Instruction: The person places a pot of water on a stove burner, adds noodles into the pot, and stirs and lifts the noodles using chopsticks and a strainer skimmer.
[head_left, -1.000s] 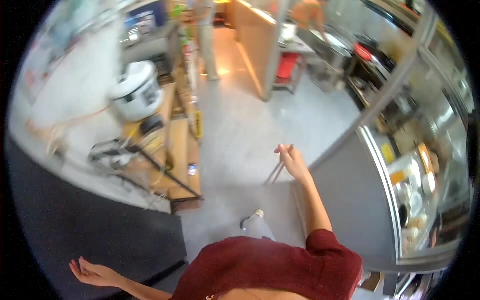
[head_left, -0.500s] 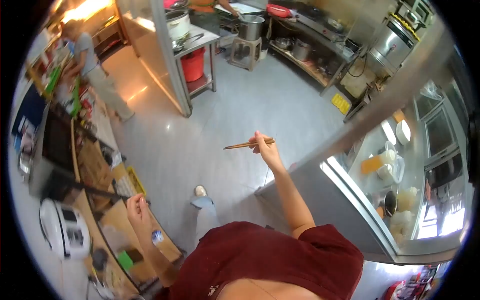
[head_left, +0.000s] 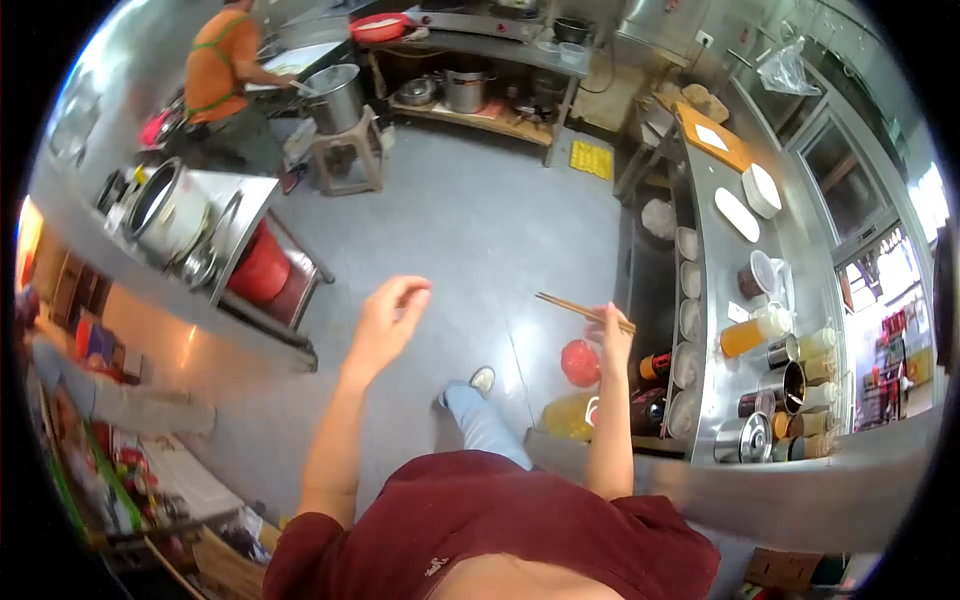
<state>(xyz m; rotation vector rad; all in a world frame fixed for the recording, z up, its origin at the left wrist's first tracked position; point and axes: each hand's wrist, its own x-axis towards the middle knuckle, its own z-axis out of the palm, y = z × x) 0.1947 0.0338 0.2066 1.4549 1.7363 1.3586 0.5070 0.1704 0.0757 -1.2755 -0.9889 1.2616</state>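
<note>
A pair of wooden chopsticks is gripped in my right hand, tips pointing left over the floor. My left hand is raised in the air, fingers loosely curved and thumb apart, touching nothing. To the right of my right hand stands a steel counter with bowls on the shelves along its side. Beneath the right hand are a round red object and a jug of yellow liquid, both near the floor.
A small steel table with a large pot stands at left, a red bucket below it. A person in orange works behind, near a tall pot on a stool. Bottles and containers line the counter. Another person is at lower left.
My view has turned right and moved forward into the kitchen area. The counter is now closer on the right. My left hand has risen toward the middle; the chopsticks stay in my right hand.
</note>
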